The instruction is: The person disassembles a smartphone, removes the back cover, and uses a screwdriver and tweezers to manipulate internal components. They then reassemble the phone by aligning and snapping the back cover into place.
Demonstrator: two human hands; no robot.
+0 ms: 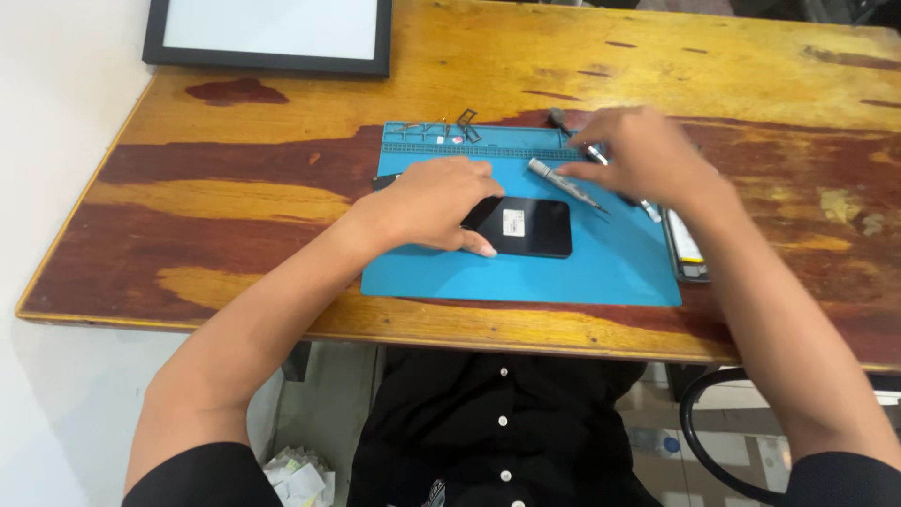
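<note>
A black phone (528, 228) lies flat on a blue work mat (610, 268), with a small white sticker on its back. My left hand (434, 204) rests on the phone's left end and holds it down, fingers spread over it. My right hand (643, 158) hovers over the mat's upper right, its fingertips touching the back end of a silver precision screwdriver (563, 180) that lies on the mat and points down-right. Whether the fingers grip it is unclear.
Small trays and metal parts (441, 131) sit along the mat's top edge. A second tool (563, 122) lies behind my right hand. A slim phone part (685, 249) lies at the mat's right edge. A black-framed white board (267, 38) stands at the back left of the wooden table (235, 197).
</note>
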